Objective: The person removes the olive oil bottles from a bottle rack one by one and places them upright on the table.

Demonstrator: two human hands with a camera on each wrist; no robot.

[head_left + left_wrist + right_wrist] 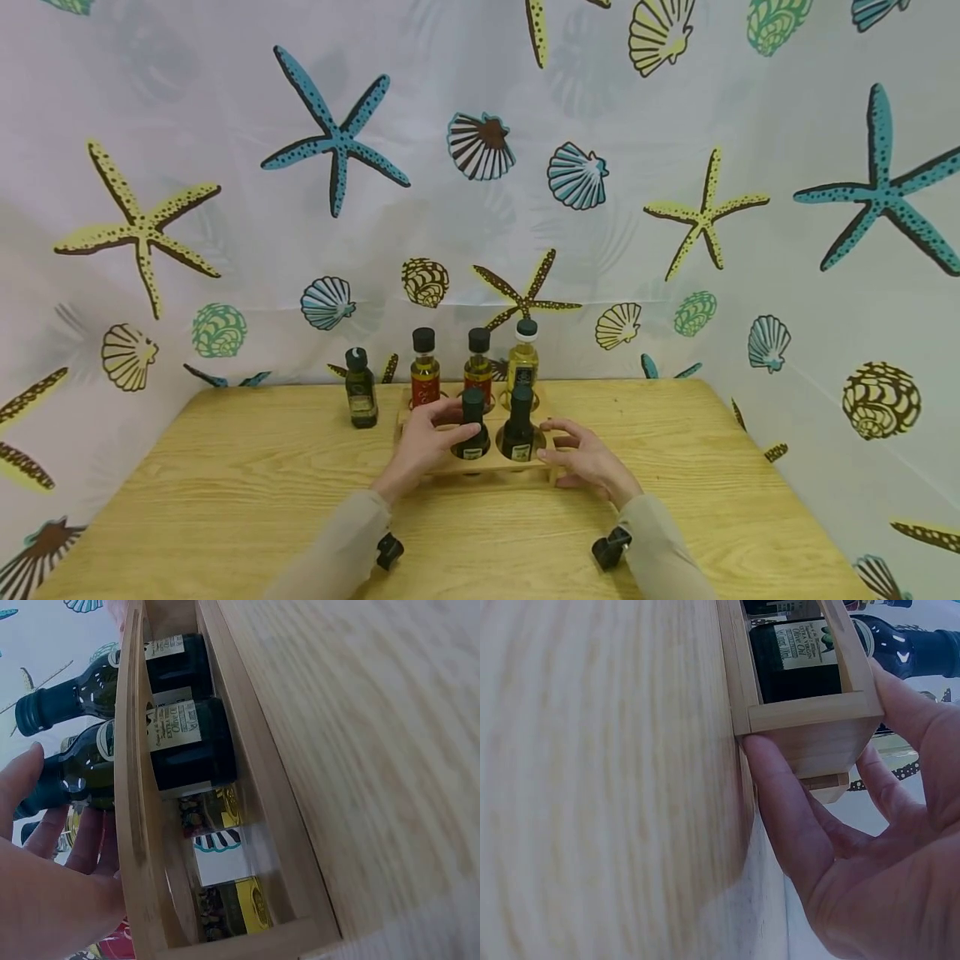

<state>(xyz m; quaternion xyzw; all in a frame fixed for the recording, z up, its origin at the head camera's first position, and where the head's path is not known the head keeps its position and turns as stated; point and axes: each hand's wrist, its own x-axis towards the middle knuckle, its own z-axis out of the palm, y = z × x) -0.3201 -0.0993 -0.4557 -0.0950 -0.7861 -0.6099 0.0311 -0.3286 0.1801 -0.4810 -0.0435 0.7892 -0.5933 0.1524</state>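
A two-tier wooden bottle rack (491,468) stands on the table. My left hand (426,440) reaches over its left part, thumb and fingers around the neck of a dark green olive oil bottle (472,410), which sits upright in a front hole. Beside it, a second olive oil bottle (520,421) stands in the right front hole. My right hand (870,847) grips the right end of the rack, thumb near the upper board and a finger at the lower edge. The left wrist view shows both bottle bodies inside the front tier (262,727).
In the back row are two red-labelled bottles (425,379) (477,371) with dark caps and a pale yellow oil bottle (523,360). Another dark bottle (362,392) stands on the wooden table (247,467), left of the rack. A patterned curtain (450,233) hangs behind.
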